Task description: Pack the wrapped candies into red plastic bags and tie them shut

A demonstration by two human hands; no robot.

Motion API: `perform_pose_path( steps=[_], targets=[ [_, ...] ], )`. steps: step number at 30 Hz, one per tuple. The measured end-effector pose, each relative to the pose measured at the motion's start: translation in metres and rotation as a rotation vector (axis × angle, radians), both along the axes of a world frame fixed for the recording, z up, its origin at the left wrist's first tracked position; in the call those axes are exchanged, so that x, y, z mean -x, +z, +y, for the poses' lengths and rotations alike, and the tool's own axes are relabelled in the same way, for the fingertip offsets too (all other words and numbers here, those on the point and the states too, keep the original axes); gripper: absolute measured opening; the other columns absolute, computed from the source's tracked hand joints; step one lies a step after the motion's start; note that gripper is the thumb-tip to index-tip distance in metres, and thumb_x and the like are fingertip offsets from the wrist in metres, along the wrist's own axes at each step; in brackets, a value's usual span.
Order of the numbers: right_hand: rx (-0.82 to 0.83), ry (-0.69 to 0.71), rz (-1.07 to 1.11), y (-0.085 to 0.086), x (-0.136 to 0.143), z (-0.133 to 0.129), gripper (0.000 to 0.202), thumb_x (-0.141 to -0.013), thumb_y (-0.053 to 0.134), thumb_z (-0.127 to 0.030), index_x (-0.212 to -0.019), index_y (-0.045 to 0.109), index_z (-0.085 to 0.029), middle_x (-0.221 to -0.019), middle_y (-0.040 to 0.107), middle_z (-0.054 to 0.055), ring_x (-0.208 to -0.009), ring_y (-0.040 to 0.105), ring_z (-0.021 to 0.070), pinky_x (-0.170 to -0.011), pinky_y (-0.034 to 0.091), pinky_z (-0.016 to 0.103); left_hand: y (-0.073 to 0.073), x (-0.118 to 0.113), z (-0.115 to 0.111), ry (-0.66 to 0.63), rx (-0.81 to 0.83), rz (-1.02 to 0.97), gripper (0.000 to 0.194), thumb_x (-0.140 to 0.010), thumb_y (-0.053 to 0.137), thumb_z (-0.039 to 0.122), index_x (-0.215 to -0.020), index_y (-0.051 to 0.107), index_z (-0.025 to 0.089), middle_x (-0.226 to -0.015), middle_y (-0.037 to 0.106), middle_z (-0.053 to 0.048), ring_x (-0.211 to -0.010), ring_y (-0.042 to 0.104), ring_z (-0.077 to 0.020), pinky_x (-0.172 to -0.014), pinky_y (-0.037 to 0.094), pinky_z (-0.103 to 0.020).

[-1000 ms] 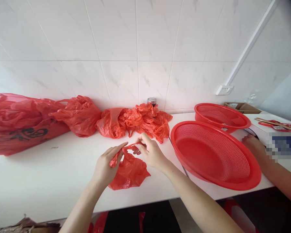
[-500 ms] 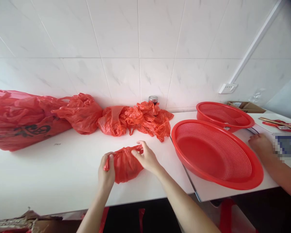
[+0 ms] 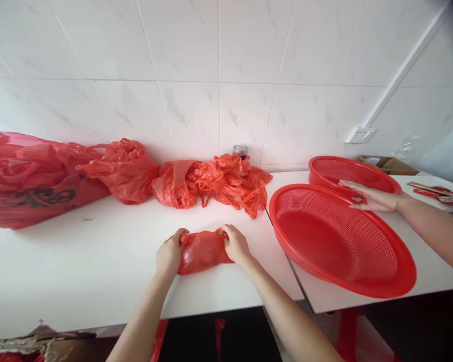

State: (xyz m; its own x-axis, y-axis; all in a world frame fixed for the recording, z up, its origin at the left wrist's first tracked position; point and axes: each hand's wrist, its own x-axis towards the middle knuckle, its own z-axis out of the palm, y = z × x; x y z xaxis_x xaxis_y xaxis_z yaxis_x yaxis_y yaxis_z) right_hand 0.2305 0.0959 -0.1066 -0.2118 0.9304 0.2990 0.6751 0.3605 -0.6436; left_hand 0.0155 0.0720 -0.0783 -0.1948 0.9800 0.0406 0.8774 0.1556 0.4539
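A red plastic bag (image 3: 204, 251) with something bulky inside lies on the white table in front of me; its contents cannot be made out. My left hand (image 3: 169, 254) is closed on the bag's gathered left end. At the opposite end, my right hand (image 3: 236, 245) pinches the plastic between thumb and fingers. Between my hands the film is drawn fairly smooth over the bulge. Behind it, crumpled red plastic bags (image 3: 234, 183) and a bunched red bag (image 3: 177, 183) rest near the wall.
A large red plastic basket (image 3: 320, 246) stands to the right, with a second red basket (image 3: 324, 171) behind it. Another person's hand (image 3: 377, 196) reaches over their rims. Full red bags (image 3: 45, 196) line the left. A silver-lidded jar (image 3: 240, 150) is by the wall.
My right hand has gone from spread fingers to a pinch on the bag's right end. The bag looks flatter and tauter. The other person's hand has moved left to the baskets.
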Motion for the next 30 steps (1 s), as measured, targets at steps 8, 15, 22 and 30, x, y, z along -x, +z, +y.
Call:
perform_pose_path(
  steps=[8,15,22,30],
  targets=[
    [-0.065,-0.036,-0.171,-0.013,0.009,0.007,0.032,-0.075,0.043,0.002,-0.093,0.057,-0.021,-0.091,0.062,0.003,-0.08,0.054,0.0177,-0.072,0.036,0.029,-0.01,0.002,0.013,0.009,0.039,0.169,0.033,-0.091,0.034,0.027,-0.112,0.059,0.031,-0.107,0.071,-0.009,-0.084,0.065,-0.0269,-0.065,0.037,-0.034],
    [-0.09,-0.037,-0.241,-0.013,0.008,0.005,0.035,-0.078,0.041,0.002,-0.098,0.058,-0.021,-0.092,0.061,0.004,-0.079,0.053,0.0176,-0.072,0.035,0.029,-0.015,0.005,0.012,0.006,0.012,0.2,0.036,-0.092,0.034,0.026,-0.118,0.057,0.033,-0.113,0.069,-0.006,-0.085,0.065,-0.026,-0.065,0.037,-0.034],
    [-0.091,-0.05,-0.286,-0.009,0.007,0.003,0.035,-0.078,0.041,0.003,-0.099,0.057,-0.021,-0.093,0.064,0.004,-0.081,0.055,0.0179,-0.071,0.035,0.028,-0.016,0.02,0.011,0.088,0.003,0.208,0.038,-0.092,0.032,0.032,-0.116,0.062,0.033,-0.11,0.071,-0.008,-0.087,0.065,-0.0279,-0.067,0.04,-0.034],
    [-0.02,-0.196,-0.296,-0.009,0.0,0.003,0.012,-0.078,0.06,-0.018,-0.088,0.054,-0.021,-0.063,0.061,-0.001,-0.058,0.055,0.0155,-0.054,0.025,0.026,-0.018,0.026,0.013,0.245,0.043,0.161,0.054,-0.093,0.021,0.052,-0.113,0.062,0.024,-0.085,0.072,-0.017,-0.077,0.067,-0.0342,-0.064,0.042,-0.039]
  ],
)
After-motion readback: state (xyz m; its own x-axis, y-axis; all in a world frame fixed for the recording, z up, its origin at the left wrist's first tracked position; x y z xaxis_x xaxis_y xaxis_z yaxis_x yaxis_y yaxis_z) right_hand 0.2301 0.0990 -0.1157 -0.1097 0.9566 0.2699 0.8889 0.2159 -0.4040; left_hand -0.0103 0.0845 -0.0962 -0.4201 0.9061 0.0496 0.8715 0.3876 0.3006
